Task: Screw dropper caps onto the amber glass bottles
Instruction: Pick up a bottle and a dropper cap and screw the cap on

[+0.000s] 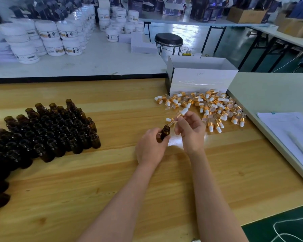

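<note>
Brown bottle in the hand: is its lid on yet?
Not yet. The bottle has a bare mouth; the right hand holds the dropper cap close by.

No legible text. Printed labels on the white jars (50,31): small figure visible, lettering too blurred. Pale print on the dark cartons (202,12): unreadable. Faint handwritten mark on the white box (199,81): undecipherable. Print on the paper sheets (285,126): too small.

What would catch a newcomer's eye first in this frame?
At centre, the left hand grips an amber bottle while the right hand holds a dropper cap tilted toward its mouth. Left of them stands a dense block of uncapped amber bottles; to the right lies a loose pile of gold-and-white dropper caps by a white box.
</note>
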